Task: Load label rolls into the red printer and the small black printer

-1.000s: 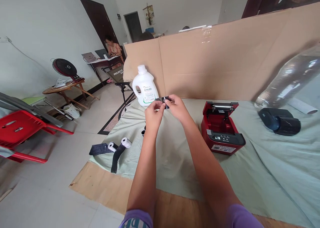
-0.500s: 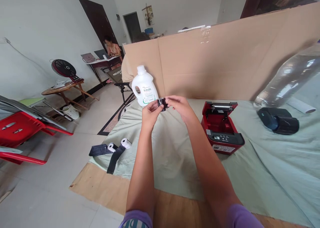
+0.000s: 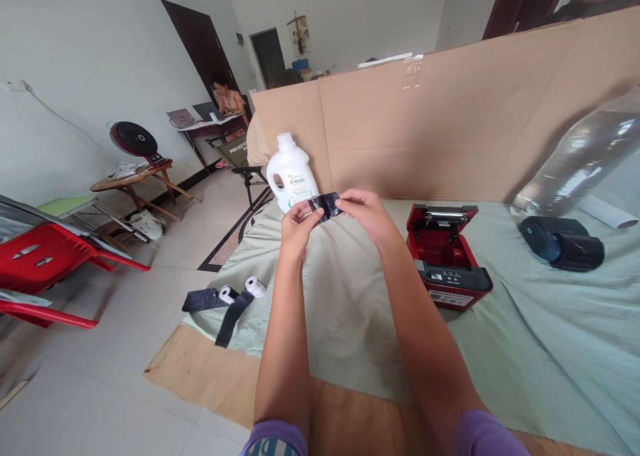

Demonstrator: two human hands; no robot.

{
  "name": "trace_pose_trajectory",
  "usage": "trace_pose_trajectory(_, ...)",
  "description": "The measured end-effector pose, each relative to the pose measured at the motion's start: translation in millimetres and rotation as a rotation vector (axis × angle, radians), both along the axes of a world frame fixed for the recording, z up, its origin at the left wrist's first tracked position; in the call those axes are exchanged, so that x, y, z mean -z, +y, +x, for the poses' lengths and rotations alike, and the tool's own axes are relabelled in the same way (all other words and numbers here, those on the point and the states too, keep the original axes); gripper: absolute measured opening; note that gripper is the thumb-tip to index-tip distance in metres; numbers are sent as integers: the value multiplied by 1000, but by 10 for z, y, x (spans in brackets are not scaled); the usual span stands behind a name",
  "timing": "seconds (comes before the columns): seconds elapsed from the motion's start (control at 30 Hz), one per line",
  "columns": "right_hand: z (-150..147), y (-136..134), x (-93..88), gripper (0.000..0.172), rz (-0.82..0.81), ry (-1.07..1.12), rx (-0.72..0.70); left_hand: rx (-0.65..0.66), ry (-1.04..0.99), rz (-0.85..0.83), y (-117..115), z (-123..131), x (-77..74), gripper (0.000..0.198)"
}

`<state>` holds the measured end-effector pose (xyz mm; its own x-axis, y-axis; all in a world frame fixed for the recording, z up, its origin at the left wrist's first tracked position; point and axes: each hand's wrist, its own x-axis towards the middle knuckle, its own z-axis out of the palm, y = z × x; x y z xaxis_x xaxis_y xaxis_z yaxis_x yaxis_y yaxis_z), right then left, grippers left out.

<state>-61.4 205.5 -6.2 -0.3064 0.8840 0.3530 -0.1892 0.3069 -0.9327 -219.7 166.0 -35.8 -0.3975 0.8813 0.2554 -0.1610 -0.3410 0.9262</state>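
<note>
In front of the white jug, my left hand (image 3: pixel 296 231) is closed around a small paper roll (image 3: pixel 317 207) with a black outer face. A short black strip runs from the roll to my right hand (image 3: pixel 364 213), whose thumb and fingers pinch its loose end. To the right of my right forearm stands a red and black printer (image 3: pixel 447 256) with its lid raised. Two white paper rolls, one (image 3: pixel 254 287) beside the other (image 3: pixel 227 295), lie left of my left forearm, each with a black strip unrolled.
A white jug (image 3: pixel 290 169) stands by the cardboard wall (image 3: pixel 400 129). Further right are a black device (image 3: pixel 560 243), a white tube (image 3: pixel 607 213) and a clear plastic bag (image 3: pixel 580 156). A red chair (image 3: pixel 45 263) is at the left; a person (image 3: pixel 230 103) sits behind a desk.
My right hand has moved slightly right, drawing a length of black strip off the roll. My left hand still holds the roll. The view has shifted a little.
</note>
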Motion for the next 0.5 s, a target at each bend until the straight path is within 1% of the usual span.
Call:
trace_pose_trajectory(0.13,-64,-93,-27,16,86,-47,-40,-11,81,81,16,18,7,51)
trace_pose_trajectory(0.2,-88,-144,-51,18,88,-56,-93,8,117,113,17,9,7,49)
trace_pose_trajectory(0.3,-105,-206,-95,24,70,-75,-167,25,120,124,6,-20,-3,49)
trace_pose_trajectory(0.43,-122,-233,-117,26,100,-110,-170,-33,109,86,-22,-32,-35,52)
trace_pose_trajectory(0.5,-137,-230,-107,27,116,-118,-179,-77,120,82,-28,-24,-43,49)
